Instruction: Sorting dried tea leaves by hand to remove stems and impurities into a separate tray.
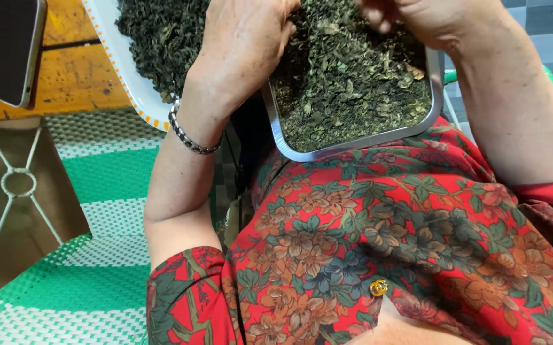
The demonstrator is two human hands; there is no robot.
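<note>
soft even daylight, faint shadows, sharp focus, slight blur at top edge

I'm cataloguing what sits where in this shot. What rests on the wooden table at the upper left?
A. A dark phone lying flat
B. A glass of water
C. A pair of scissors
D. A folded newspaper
A: a dark phone lies flat on the orange wooden table, beside the white tray of dried leaves, while the left hand rests over the metal tray.
</note>
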